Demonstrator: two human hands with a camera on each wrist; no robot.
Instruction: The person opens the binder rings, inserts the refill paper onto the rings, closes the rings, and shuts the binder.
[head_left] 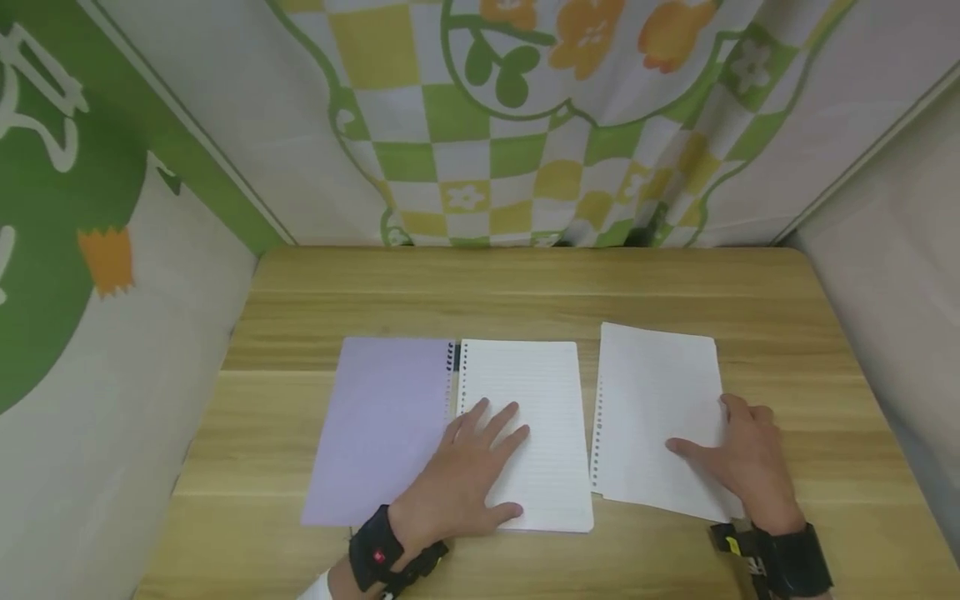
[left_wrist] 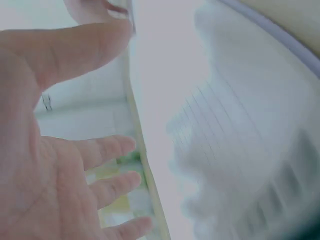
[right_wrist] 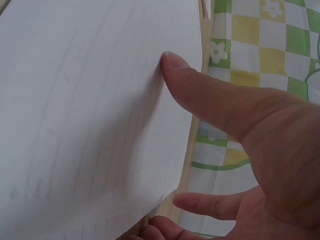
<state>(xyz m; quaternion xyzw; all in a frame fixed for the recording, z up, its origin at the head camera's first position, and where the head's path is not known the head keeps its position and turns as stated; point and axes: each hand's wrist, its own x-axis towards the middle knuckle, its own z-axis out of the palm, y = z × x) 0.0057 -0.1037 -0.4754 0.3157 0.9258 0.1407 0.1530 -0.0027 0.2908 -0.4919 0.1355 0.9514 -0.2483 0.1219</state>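
An open spiral notebook lies on the table, its lilac cover (head_left: 382, 417) on the left and its lined white page (head_left: 532, 375) on the right. My left hand (head_left: 461, 479) rests across the notebook with fingers spread over the lined page, thumb near its bottom edge. To the right is loose-leaf paper (head_left: 652, 392) with punched holes down its left side. My right hand (head_left: 753, 458) holds this paper at its right edge, thumb (right_wrist: 177, 65) on top and the fingers (right_wrist: 212, 205) around the edge. The lower left corner shows a slight offset, like stacked sheets.
The wooden table (head_left: 525, 292) runs back to a checkered green and yellow curtain (head_left: 480, 167). A pale wall with green print (head_left: 202, 283) flanks the left side, and a plain pale panel (head_left: 892, 250) stands on the right. Both wrists wear black straps (head_left: 791, 558).
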